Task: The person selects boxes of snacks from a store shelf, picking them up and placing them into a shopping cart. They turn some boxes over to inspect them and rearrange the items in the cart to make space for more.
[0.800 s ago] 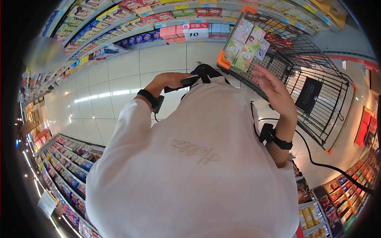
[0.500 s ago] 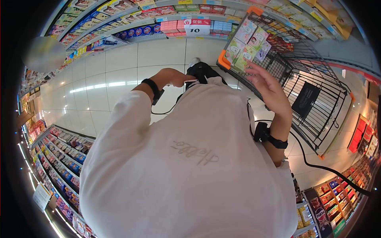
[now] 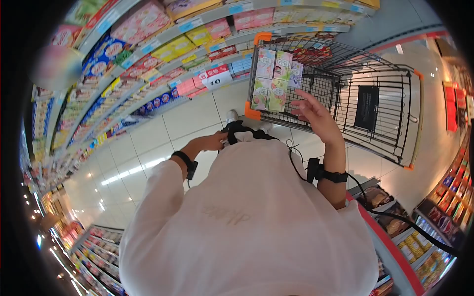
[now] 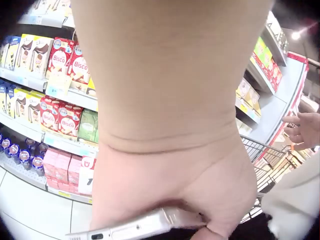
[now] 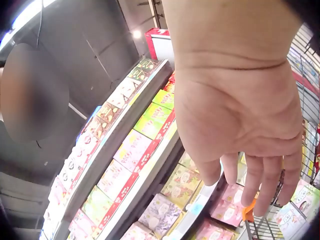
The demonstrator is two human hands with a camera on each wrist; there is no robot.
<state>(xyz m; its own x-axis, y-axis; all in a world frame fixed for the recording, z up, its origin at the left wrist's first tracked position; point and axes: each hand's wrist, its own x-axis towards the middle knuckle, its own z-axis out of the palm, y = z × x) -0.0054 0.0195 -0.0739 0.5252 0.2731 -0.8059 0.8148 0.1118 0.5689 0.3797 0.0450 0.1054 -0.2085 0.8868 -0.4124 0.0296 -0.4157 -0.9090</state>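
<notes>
At left, bright printed boxes (image 3: 141, 22) line shelves beside pale, glossy floor tiles (image 3: 185, 123). A person's left hand (image 3: 213, 142), its fingers partly hidden, grips a flat, silvery, straight-edged device (image 4: 134, 228). Farther right, pastel rectangular cartons (image 3: 276, 91) sit in the left end of a black wire cart (image 3: 318, 85) with orange corners. The right hand (image 3: 317, 113) hangs over the cart's near side, fingers extended and slightly apart, near the cartons.
</notes>
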